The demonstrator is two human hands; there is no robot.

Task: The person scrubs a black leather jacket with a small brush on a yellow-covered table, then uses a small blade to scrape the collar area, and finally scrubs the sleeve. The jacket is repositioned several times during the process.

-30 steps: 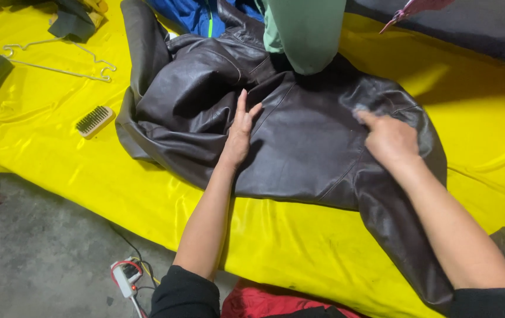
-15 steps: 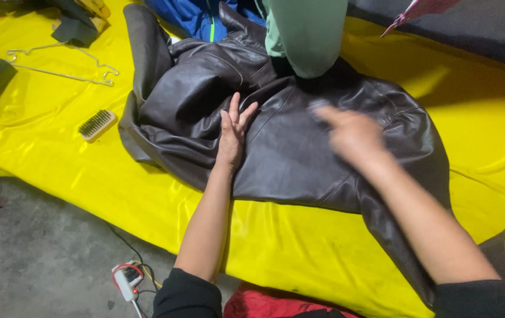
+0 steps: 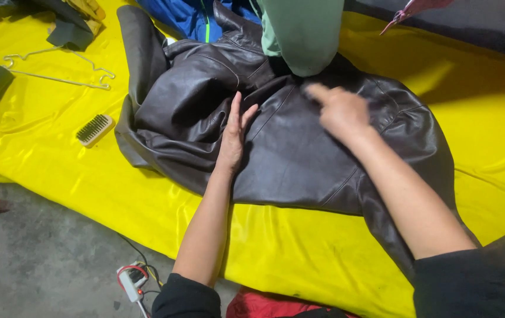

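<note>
A dark brown leather jacket (image 3: 299, 153) lies spread on a shiny yellow sheet (image 3: 276, 259). My left hand (image 3: 233, 136) rests flat on the jacket's middle, fingers straight and pointing away from me, pressing the leather down. My right hand (image 3: 338, 109) hovers on the jacket further right and up, loosely curled with the index finger pointing left, just under a pale green garment (image 3: 299, 32) that lies over the jacket's collar end. Neither hand holds anything.
A small wooden brush (image 3: 94, 129) lies on the sheet left of the jacket. A wire hanger (image 3: 58, 69) sits at the far left. A blue garment (image 3: 196, 17) lies at the top. Grey floor with a cable and plug (image 3: 130, 275) runs below the sheet's edge.
My right hand has slid left and upward across the jacket, from its right side toward the green garment. My left hand stays pressed on the jacket's middle.
</note>
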